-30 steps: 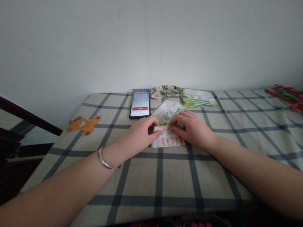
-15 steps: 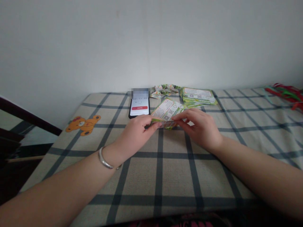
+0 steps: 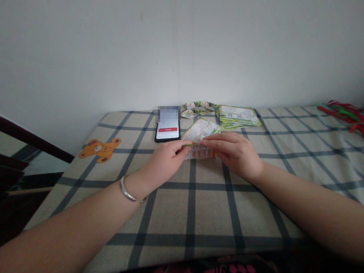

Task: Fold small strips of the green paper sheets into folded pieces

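My left hand (image 3: 166,158) and my right hand (image 3: 231,151) meet over a small printed leaflet (image 3: 200,152) with orange and white print, folded on the checked cloth. Both hands pinch its top edge, fingertips almost touching. A silver bracelet (image 3: 127,192) sits on my left wrist. Just behind the hands lies another flat leaflet (image 3: 200,131) with green and white print.
A phone (image 3: 168,129) with a lit screen lies behind my left hand. A stack of green leaflets (image 3: 238,115) and several small folded paper pieces (image 3: 196,108) sit near the wall. Red and green strips (image 3: 344,113) lie at far right. A bear print (image 3: 99,148) marks the tablecloth (image 3: 176,212).
The leaflet lay open under my hands a second ago; its near half was lifted and folded back, and now the folded leaflet is held at its top edge.
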The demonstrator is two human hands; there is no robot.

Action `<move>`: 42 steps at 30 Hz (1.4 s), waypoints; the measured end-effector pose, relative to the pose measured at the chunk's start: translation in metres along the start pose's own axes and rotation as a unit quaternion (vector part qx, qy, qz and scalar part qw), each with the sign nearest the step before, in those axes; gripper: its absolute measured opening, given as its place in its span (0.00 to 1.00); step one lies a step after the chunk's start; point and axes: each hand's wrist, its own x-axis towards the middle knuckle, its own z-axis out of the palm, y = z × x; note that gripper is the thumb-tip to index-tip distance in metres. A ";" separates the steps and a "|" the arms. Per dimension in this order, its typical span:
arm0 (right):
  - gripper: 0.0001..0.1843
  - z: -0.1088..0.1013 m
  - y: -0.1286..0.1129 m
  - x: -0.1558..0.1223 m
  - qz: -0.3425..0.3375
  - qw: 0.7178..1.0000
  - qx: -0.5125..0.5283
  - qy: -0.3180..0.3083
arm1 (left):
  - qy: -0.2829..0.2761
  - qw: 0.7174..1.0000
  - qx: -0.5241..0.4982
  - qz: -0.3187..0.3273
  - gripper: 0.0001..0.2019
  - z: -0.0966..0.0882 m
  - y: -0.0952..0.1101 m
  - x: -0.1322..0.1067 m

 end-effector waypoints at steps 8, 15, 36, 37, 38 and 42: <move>0.19 0.002 0.002 -0.001 0.032 0.999 0.016 0.014 | 0.004 1.000 0.000 0.029 0.15 -0.003 0.002 0.000; 0.13 0.005 0.001 0.002 0.087 0.994 0.045 0.040 | 0.000 1.000 -0.029 0.011 0.15 -0.002 -0.001 0.000; 0.06 0.010 0.010 0.003 0.192 0.977 0.086 -0.022 | 0.006 0.991 -0.103 -0.090 0.06 0.003 -0.006 0.002; 0.06 0.011 0.011 0.003 0.196 0.976 0.084 -0.034 | 0.007 0.994 -0.072 -0.078 0.06 0.002 -0.006 0.002; 0.06 0.012 0.011 0.003 0.199 0.976 0.082 -0.043 | 0.007 0.998 -0.033 -0.062 0.06 0.002 -0.006 0.002; 0.06 0.015 0.014 0.002 0.190 0.978 0.065 -0.057 | -0.001 0.994 0.110 0.004 0.07 0.000 -0.008 0.003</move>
